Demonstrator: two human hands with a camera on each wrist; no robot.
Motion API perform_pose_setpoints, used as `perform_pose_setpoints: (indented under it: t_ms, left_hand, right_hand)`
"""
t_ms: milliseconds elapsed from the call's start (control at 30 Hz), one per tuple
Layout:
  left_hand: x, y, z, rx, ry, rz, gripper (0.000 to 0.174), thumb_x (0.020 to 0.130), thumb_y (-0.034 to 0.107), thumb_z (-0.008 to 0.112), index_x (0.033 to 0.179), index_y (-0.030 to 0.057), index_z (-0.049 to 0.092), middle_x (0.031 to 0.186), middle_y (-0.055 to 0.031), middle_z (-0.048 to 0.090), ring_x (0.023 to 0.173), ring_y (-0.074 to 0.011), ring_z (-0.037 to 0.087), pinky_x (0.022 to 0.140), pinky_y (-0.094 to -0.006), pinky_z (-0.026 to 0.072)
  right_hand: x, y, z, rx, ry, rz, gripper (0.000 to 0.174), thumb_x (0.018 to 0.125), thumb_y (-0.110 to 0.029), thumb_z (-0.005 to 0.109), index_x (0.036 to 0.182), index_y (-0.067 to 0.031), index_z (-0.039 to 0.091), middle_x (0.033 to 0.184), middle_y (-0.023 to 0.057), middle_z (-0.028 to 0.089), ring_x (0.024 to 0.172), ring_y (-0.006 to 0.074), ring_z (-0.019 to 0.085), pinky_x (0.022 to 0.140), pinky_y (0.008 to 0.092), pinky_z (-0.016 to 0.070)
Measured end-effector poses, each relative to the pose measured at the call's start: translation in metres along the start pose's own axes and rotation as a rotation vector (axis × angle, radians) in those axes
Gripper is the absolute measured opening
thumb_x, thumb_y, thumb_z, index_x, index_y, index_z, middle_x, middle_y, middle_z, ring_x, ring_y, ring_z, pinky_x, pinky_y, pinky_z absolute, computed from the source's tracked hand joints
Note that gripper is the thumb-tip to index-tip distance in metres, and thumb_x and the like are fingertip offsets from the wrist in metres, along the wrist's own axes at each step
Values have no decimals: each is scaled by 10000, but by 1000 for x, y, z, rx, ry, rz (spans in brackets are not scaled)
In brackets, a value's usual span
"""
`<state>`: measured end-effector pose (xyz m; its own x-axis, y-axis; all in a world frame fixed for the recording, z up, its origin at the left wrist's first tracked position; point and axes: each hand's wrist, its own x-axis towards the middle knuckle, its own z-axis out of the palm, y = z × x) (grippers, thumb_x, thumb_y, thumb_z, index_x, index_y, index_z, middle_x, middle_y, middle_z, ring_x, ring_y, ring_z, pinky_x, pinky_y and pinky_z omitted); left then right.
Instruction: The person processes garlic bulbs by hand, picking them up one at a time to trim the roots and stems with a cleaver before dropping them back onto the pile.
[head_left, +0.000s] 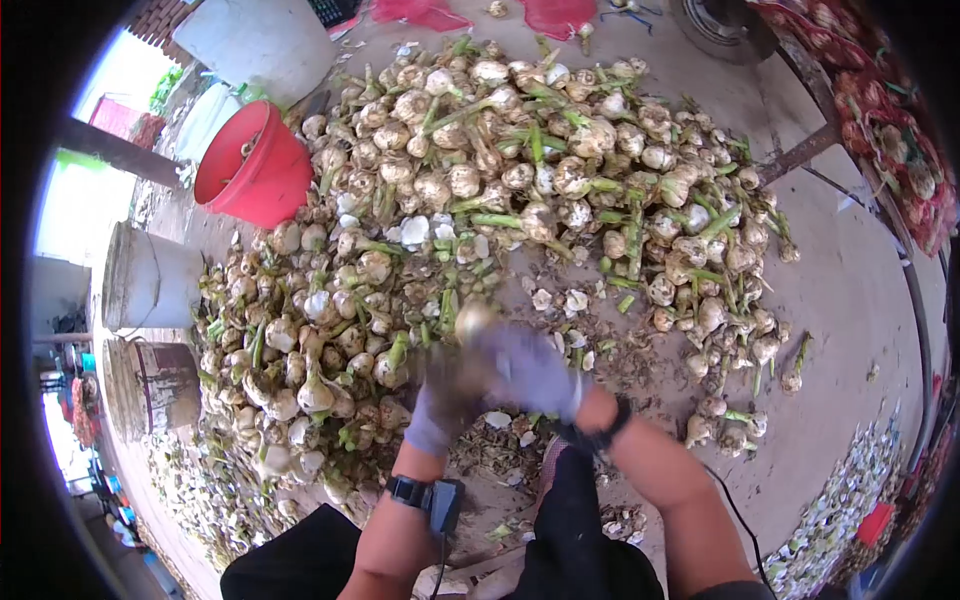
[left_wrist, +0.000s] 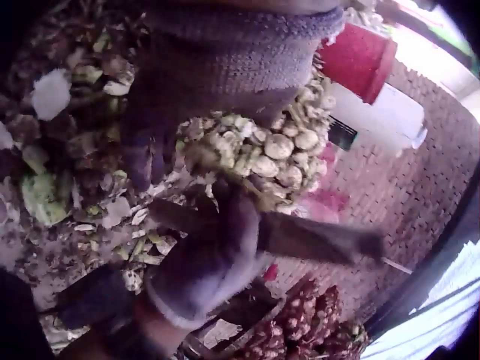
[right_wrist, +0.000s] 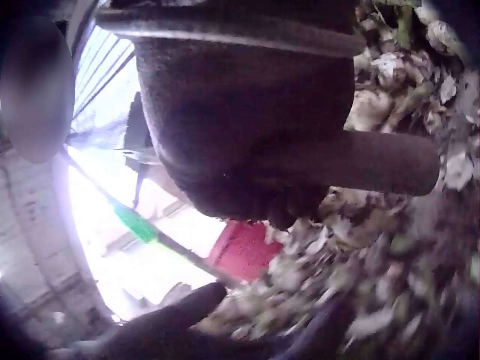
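My gloved right hand (head_left: 525, 370) grips a tool with a thick brown handle (right_wrist: 382, 161). In the left wrist view, the tool (left_wrist: 319, 238) sticks out on both sides of the right fist. My gloved left hand (head_left: 440, 395) is close beside the right one, smeared by motion in the head view. A blurred garlic bulb (head_left: 475, 320) shows just beyond both hands; I cannot tell whether the left fingers hold it. Below the hands lie garlic skins and cut stalks. A large heap of garlic bulbs (head_left: 465, 180) with stalks spreads ahead, another pile (head_left: 315, 395) at my left.
A red bucket (head_left: 265, 165) stands at the back left, with a white bucket (head_left: 150, 275) and a stained bucket (head_left: 155, 385) nearer. Net bags of garlic (head_left: 900, 150) hang or lean at the far right. Loose peelings (head_left: 850, 510) cover the floor at lower right.
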<state>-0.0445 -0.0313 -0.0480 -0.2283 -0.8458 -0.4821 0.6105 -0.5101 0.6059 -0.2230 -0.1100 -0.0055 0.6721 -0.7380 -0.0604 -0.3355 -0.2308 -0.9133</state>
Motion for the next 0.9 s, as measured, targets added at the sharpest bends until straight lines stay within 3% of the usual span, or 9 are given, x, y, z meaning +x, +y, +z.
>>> perform_pose_setpoints:
  t_ms: [100,200,333,400,467,533,733,833,900]
  left_hand:
    - [-21,25,37,1,165,-222,490,908,273,613,1305,37,448,1222,-114,562,1064,-233,578,922,-395,479]
    - [-30,11,35,231,76,37,510,864,91,639,1319,36,415,1239,-119,542,1046,-205,593,881,-331,518]
    - [-49,12,63,63,-55,149,691,811,-10,671,1394,50,305,1263,-125,526,1138,-235,559,970,-358,486]
    - [-46,-3,44,174,73,105,550,911,186,614,1378,59,353,1264,-131,535,1138,-239,561,987,-370,470]
    - [-42,-6,34,-691,-165,-246,475,991,391,438,1333,62,424,1238,-133,562,1128,-237,569,980,-368,472]
    - [-43,-11,30,-664,-183,-170,568,995,521,300,1290,69,477,1201,-122,591,1111,-226,578,975,-363,470]
    - [-53,-13,23,-531,-201,-261,443,1009,369,377,1289,36,461,1213,-88,585,1105,-203,575,958,-339,479]
    - [-66,-12,35,56,39,-67,435,909,172,571,1301,36,443,1248,-77,549,1116,-184,558,951,-327,479]
    - [-73,1,43,237,-337,79,661,725,42,721,1312,52,418,1249,-67,526,1110,-182,545,954,-306,463]
  right_hand:
    - [-55,-20,26,150,-299,-164,396,704,-145,711,1067,-57,581,1183,135,572,1061,298,582,891,386,470]
    - [-84,-41,3,348,-103,-183,341,671,-128,700,971,-43,563,1141,137,579,1006,303,600,856,369,483]
    - [-81,-57,-19,-226,167,188,386,585,-138,672,937,-44,545,1018,137,562,870,350,589,722,399,484]
    - [-79,-58,-20,-444,93,59,395,573,-194,655,927,-56,549,972,134,561,827,353,587,673,404,476]
    - [-82,-54,-13,-453,131,-7,413,567,-254,653,920,-64,555,975,133,556,797,352,589,650,405,474]
    - [-83,-58,-11,-394,32,78,427,560,-264,658,923,-62,556,953,134,561,761,354,590,638,416,473]
    - [-89,-46,-4,-279,139,94,418,568,-248,660,934,-65,572,882,143,568,743,361,592,618,414,473]
    - [-99,7,15,-368,234,89,320,678,-252,652,904,-33,591,884,165,616,773,322,626,661,411,491]
    - [-96,43,1,-298,185,445,305,721,-276,643,892,-25,613,854,178,630,771,330,635,675,412,495]
